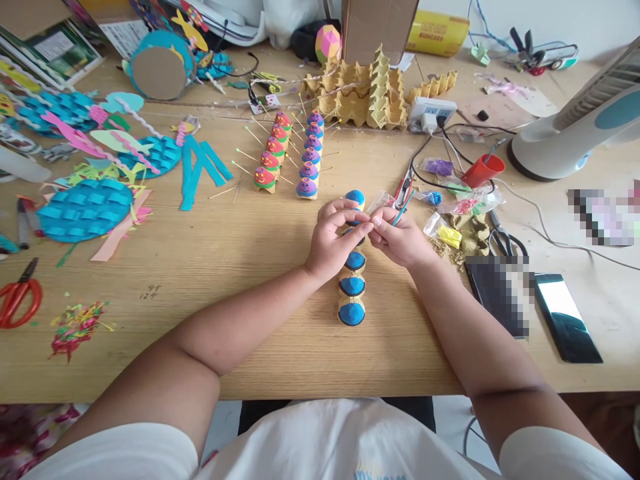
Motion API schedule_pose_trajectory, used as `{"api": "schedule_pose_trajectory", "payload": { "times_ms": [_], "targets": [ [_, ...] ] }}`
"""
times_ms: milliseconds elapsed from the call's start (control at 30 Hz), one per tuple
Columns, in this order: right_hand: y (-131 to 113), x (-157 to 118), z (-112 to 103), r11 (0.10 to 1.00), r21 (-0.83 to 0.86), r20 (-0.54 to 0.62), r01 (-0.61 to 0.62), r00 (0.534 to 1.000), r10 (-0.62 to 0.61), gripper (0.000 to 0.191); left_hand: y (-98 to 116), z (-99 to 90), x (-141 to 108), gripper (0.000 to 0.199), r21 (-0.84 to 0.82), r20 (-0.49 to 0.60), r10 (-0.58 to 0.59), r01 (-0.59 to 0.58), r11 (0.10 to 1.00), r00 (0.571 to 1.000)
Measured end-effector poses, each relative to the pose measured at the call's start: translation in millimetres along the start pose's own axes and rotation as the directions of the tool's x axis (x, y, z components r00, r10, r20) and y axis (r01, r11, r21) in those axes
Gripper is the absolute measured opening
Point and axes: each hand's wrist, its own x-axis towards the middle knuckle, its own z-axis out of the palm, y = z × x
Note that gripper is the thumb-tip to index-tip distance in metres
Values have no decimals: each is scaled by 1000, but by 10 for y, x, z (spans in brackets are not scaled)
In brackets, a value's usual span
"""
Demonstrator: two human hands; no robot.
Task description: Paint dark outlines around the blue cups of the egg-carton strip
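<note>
Both hands meet fingertip to fingertip above an egg-carton strip whose bumps are capped with blue, clay-like material and edged in dark bands. My left hand is closed in a pinch; whatever lies between its fingertips is too small to make out. A thin blue stick rests in my right hand, whose thumb and forefinger are also pinched, touching the left fingertips. The hands hide part of the strip's upper bumps. Beyond stand a red-and-green carton caterpillar and a purple-and-blue one, both with thin sticks poking out.
Blue woven paper turtles and orange scissors lie left. At the back are egg cartons. On the right are a red cup, clay packets, black scissors, a phone and a fan.
</note>
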Motion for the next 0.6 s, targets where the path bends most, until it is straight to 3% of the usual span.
{"api": "schedule_pose_trajectory", "payload": {
  "times_ms": [333, 600],
  "targets": [
    [-8, 13, -23, 972, -208, -41, 109, 992, -120, 57, 23, -42, 6, 34, 122, 4, 46, -46, 991, 999],
    [-3, 10, -69, 975, -207, -4, 85, 996, -88, 56, -5, -13, 13, 43, 24, 78, -72, 71, 997, 994]
  ]
}}
